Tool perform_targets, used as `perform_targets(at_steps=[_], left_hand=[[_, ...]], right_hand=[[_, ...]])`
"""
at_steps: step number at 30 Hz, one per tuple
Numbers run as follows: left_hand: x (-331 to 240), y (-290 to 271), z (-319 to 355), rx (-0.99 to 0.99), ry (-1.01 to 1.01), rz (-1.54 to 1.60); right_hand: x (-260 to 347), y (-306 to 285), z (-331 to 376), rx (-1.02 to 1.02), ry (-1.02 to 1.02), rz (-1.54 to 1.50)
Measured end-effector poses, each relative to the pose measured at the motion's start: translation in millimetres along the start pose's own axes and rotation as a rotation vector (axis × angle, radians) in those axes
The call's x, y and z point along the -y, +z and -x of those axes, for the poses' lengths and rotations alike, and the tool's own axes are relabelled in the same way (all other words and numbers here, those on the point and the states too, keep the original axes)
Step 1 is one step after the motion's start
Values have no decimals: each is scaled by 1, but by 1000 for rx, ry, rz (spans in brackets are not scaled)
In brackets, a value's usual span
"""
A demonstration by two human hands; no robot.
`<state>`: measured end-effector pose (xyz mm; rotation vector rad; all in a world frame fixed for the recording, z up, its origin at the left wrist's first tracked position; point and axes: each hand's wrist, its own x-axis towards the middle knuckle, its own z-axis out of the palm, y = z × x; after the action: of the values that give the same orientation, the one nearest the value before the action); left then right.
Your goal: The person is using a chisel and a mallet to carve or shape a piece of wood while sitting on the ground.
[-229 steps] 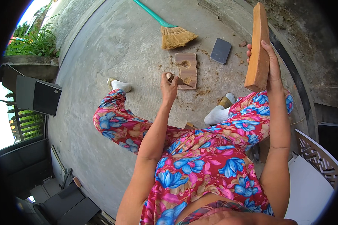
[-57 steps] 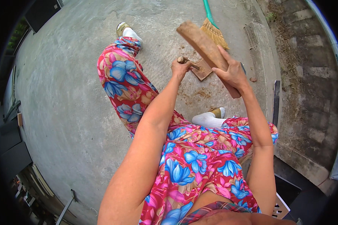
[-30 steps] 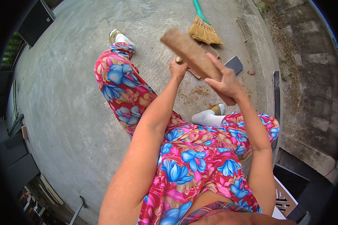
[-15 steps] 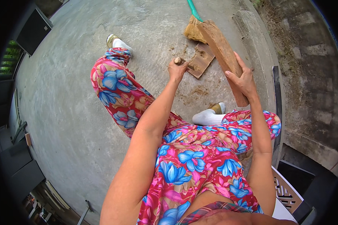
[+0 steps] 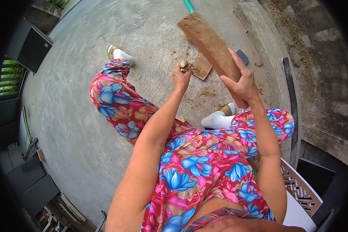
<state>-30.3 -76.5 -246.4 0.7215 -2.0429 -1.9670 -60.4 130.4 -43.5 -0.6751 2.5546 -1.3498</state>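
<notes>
My left hand [image 5: 181, 81] is closed round the wooden handle of what looks like a chisel [image 5: 185, 65], its round butt facing up. The tool's thin shaft reaches toward a brown wooden board [image 5: 203, 72] on the ground, but its tip cannot be made out. Fingers and thumb of my right hand [image 5: 244, 85] grip the near part of a thick, rough wooden plank [image 5: 212, 46]. The plank slants up and leftward above the board and hides its right part. Its far end is apart from the chisel's butt.
Wood shavings [image 5: 207, 92] lie scattered on the concrete floor [image 5: 77, 100]. Beyond the plank shows a green broom handle [image 5: 188, 5]. A flat dark object [image 5: 242, 57] lies right of the plank. My feet, in white socks [image 5: 216, 120] and sandals, flank the work.
My right hand has swung the plank leftward, covering more of the broom and uncovering the flat dark object. My left hand keeps its grip on the chisel, almost in place.
</notes>
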Motion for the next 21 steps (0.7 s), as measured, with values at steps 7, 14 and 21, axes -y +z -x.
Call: perform_targets(at_steps=[7, 14, 21], left_hand=[[22, 8, 11, -114, 137, -46], [12, 5, 2, -58, 41, 33], [10, 4, -7, -72, 36, 28]], right_hand=[[-20, 36, -1, 401, -9, 420], [-14, 25, -2, 60, -162, 161], [-40, 22, -9, 218, 53, 278]])
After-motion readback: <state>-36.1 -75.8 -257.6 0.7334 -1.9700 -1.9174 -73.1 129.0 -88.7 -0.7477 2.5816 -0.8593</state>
